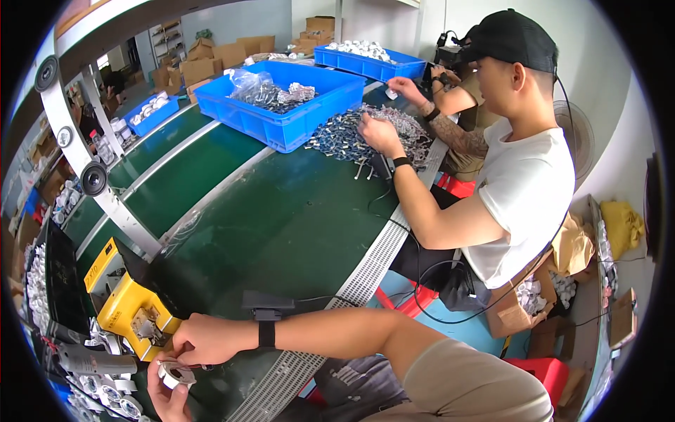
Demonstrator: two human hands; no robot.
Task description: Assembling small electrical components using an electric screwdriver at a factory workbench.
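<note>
Lower left, the left hand (163,399) holds a round white part (173,376), likely steadying it; I can't tell what the right hand (211,339) grips.

Round white housing (176,374): pale rim, darker brownish-grey patch inside it. Sits between 7 and 8 o'clock in the head view, held in the left hand (162,395), right hand (214,340) fingers at about its 12 o'clock edge. Tilted, face roughly toward camera. Inner detail too small to make out.
</note>
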